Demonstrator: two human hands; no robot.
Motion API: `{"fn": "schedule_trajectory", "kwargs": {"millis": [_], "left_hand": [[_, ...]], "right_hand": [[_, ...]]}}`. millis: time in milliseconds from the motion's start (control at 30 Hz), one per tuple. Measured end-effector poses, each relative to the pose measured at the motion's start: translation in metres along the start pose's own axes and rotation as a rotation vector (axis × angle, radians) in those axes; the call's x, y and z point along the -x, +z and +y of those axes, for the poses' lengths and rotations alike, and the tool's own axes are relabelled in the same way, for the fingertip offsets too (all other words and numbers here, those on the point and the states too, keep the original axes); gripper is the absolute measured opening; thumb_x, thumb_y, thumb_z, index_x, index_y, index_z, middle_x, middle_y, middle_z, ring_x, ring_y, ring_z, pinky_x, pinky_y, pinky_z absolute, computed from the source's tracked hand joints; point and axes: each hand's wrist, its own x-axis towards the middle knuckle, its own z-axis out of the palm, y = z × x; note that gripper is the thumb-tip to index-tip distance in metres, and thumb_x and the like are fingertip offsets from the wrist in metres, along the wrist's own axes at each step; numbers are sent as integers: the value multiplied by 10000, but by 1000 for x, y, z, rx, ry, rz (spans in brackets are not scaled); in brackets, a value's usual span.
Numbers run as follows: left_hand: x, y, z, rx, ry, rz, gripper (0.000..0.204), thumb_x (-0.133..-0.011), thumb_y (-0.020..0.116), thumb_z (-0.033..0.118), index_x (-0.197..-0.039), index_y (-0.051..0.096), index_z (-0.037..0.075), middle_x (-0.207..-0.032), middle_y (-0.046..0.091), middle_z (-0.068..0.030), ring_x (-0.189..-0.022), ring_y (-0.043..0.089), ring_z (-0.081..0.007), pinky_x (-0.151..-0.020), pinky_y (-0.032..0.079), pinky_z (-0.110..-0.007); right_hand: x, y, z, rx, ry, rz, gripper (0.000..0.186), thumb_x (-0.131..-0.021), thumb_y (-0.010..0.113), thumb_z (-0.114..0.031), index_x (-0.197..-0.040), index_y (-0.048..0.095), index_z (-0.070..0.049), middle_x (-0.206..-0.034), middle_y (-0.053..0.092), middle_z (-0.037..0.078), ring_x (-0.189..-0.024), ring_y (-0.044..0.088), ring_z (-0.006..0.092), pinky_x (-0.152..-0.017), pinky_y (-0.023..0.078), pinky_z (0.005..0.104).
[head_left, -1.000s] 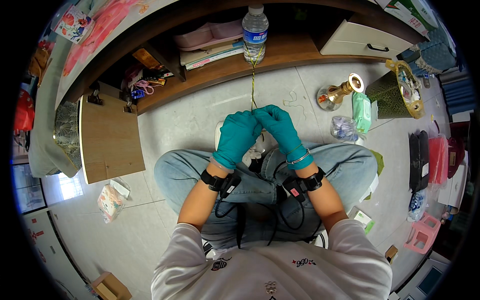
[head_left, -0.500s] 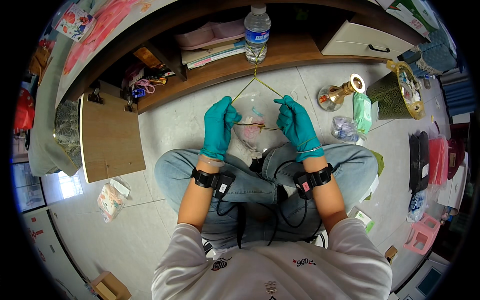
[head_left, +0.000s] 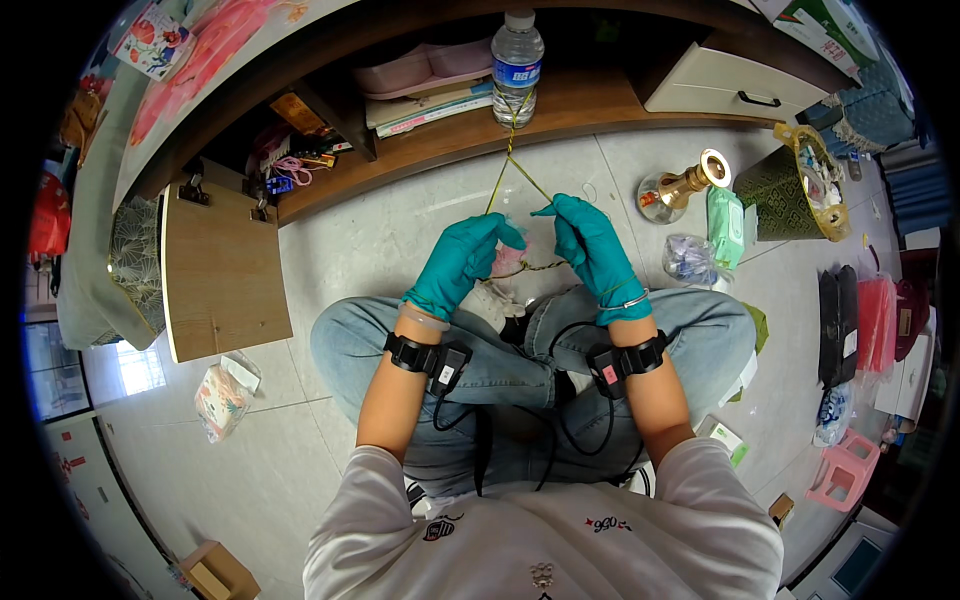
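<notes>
Yellow-green cords point(head_left: 520, 178) between gloved left hand point(head_left: 462, 262) and right hand point(head_left: 592, 252).

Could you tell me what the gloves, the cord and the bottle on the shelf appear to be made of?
The gloves on the left hand and right hand look like thin teal rubber, matte and snug. The yellow-green cord seems a thin twisted fibre; which kind is unclear. The bottle looks like clear plastic.

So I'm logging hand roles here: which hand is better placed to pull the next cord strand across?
Probably the right hand: its fingertips pinch the yellow-green cords where they run up to the water bottle. The left hand sits lower, seemingly holding the finished part.
</notes>
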Motion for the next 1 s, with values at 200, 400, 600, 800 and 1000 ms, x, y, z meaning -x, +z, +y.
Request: {"fn": "schedule_trajectory", "kwargs": {"millis": [200,400,600,800,1000], "left_hand": [[1,16,0,14,237,38,291,-939,464,222,-983,585,-40,-743,539,-36,-708,525,-140,-730,442,-272],[-5,0,-15,59,320,-62,270,-944,457,227,-843,558,-2,-829,566,-67,-785,538,-157,-777,441,-291],[-5,4,-14,-507,400,185,217,-899,534,189,-754,558,30,-735,546,-50,-731,543,-154,-681,440,-297],[-2,27,-14,-1555,766,312,60,-753,593,117,-736,575,63,-702,533,-108,-674,533,-296,-591,436,-373],[-3,25,-14,-1573,850,345,156,-771,623,215,-669,583,104,-672,554,-72,-645,558,-223,-572,432,-350]], "right_hand": [[-1,0,5,245,77,-148,227,-904,490,-208,-973,614,-32,-644,575,22,-502,472,72,-444,362,192],[-5,-12,26,302,65,-465,245,-903,482,-210,-1015,607,-32,-855,654,74,-725,605,122,-634,465,219],[-8,-11,13,284,-136,-97,330,-920,507,-297,-1043,626,-15,-981,649,73,-920,593,140,-823,452,250],[-9,10,38,193,-109,-111,261,-889,579,-211,-1042,618,-4,-912,635,37,-837,571,98,-762,467,240],[-9,20,38,169,-135,-46,193,-883,563,-154,-995,618,-6,-871,634,59,-788,594,125,-722,491,246]]}}
